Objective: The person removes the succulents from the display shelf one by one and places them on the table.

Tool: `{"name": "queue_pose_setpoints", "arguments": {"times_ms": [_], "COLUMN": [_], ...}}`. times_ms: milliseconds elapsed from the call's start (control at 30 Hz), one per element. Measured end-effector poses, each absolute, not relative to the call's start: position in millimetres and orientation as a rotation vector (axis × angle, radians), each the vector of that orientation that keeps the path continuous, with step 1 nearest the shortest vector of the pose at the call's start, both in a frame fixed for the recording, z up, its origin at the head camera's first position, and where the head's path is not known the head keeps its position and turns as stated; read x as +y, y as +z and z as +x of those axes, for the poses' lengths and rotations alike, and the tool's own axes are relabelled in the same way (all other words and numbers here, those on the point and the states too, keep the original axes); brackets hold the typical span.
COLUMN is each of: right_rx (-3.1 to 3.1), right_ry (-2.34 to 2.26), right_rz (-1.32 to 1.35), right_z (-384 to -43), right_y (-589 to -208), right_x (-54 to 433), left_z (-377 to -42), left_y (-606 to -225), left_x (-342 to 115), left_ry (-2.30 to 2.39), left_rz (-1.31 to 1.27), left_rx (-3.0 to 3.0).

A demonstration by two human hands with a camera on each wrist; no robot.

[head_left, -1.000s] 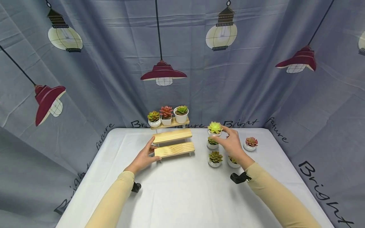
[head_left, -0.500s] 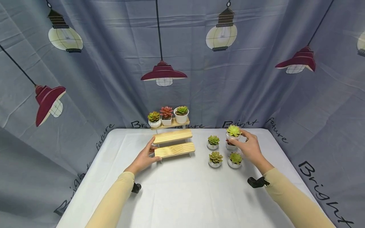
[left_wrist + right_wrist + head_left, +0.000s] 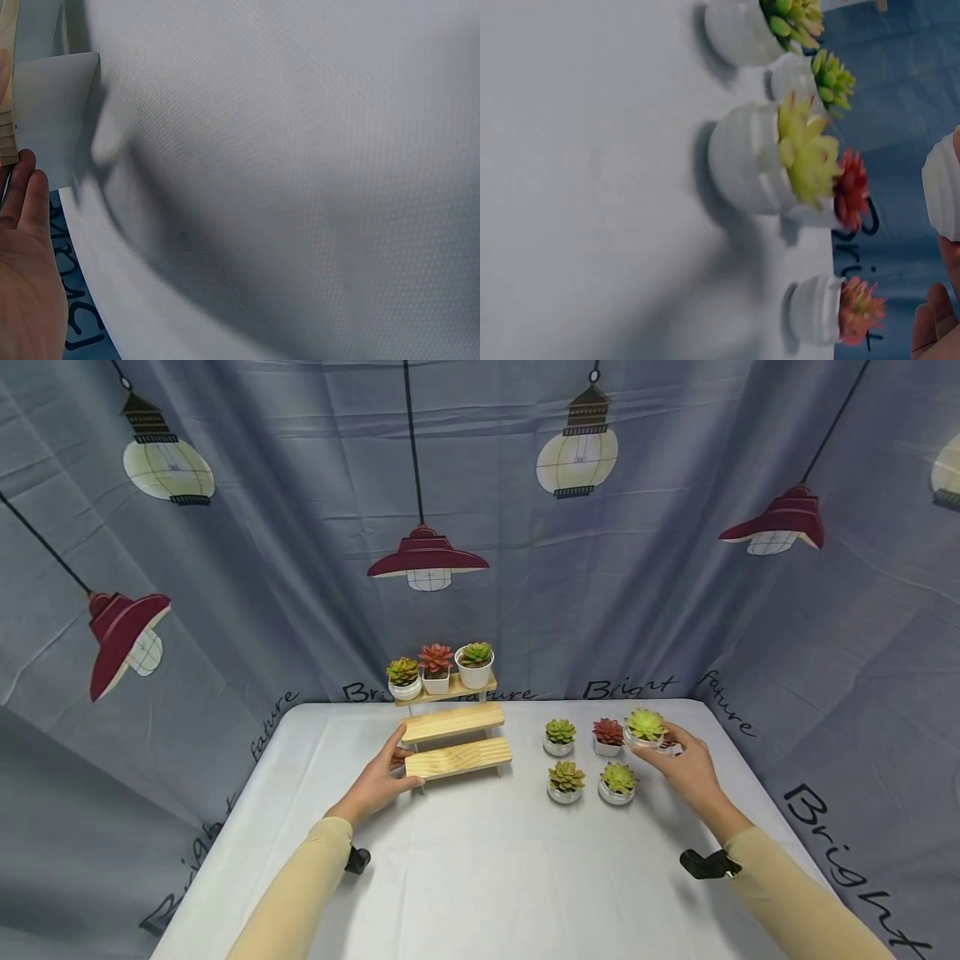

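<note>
A tiered wooden plant stand [image 3: 453, 724] stands at the back of the table, left of centre. My left hand [image 3: 375, 783] grips its left end, thumb at the lowest shelf and fingers by the shelf above; the left wrist view shows only the fingers [image 3: 34, 199] at the stand's edge. In my right hand [image 3: 690, 770] is a yellow-green potted succulent [image 3: 645, 727], pinched by its white pot [image 3: 943, 187] above the table. Behind the fingers, mostly hidden in the head view, stands a reddish potted succulent [image 3: 860, 311].
On the top shelf sit a yellow-green succulent [image 3: 404, 677], a red succulent [image 3: 436, 667] and a green succulent [image 3: 475, 664]. Several more potted succulents, including a dark red one [image 3: 608, 735], stand between the stand and my right hand. A curtain [image 3: 300, 568] hangs behind the white-covered table [image 3: 480, 877].
My right hand has carried the yellow-green potted succulent to the right and toward me, past the dark red one. My left hand stays on the stand.
</note>
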State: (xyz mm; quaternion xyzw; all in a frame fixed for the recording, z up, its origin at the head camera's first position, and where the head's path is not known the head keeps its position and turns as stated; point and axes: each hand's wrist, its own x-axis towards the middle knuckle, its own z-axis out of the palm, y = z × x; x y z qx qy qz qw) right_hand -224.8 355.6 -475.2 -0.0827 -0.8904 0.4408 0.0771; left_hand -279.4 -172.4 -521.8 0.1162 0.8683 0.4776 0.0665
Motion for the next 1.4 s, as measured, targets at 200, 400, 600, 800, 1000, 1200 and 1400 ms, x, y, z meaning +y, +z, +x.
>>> {"name": "queue_pose_setpoints", "arguments": {"times_ms": [200,400,600,800,1000,1200,1400], "right_rx": [-2.673,-2.669,-2.683,-2.742,-2.778,-2.798,-2.804], "right_ry": [1.345,1.336,1.321,1.324,1.350,1.362,1.380], "right_rz": [-0.250,-0.259,-0.275,-0.346,-0.385,-0.410,-0.480], "right_z": [-216,-211,-206,-200,-194,-191,-191], "right_y": [-481,-489,-497,-504,-514,-527,-538], "right_x": [368,377,386,395,403,410,414], "left_z": [-279,-279,-278,-279,-278,-278,-278], "left_y": [-521,-521,-521,-521,-521,-521,-520], "left_x": [-172,-172,-173,-172,-171,-171,-170], "left_ry": [1.427,1.439,1.441,1.423,1.427,1.425,1.426], "left_rz": [0.344,0.339,0.340,0.345,0.338,0.344,0.338], "left_rx": [2.635,2.620,2.613,2.626,2.621,2.622,2.624]}}
